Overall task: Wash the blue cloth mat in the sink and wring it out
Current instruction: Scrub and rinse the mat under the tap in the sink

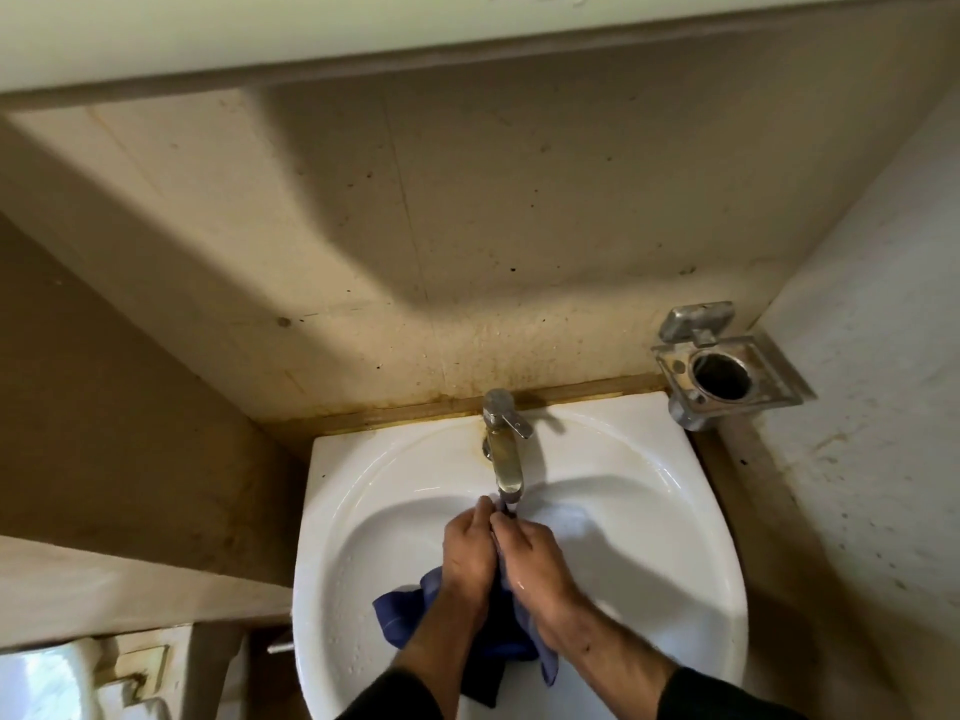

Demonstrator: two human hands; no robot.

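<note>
The blue cloth mat hangs bunched in the white sink, trailing down below my wrists. My left hand and my right hand are pressed side by side, and both grip the upper part of the mat. Their fingertips pinch a small fold of cloth right under the spout of the metal faucet. Most of the cloth between the hands is hidden. I cannot tell whether water is running.
A metal cup holder is fixed to the wall at the sink's back right corner. Stained beige walls close in behind and on the left. A white toilet tank sits at the lower left.
</note>
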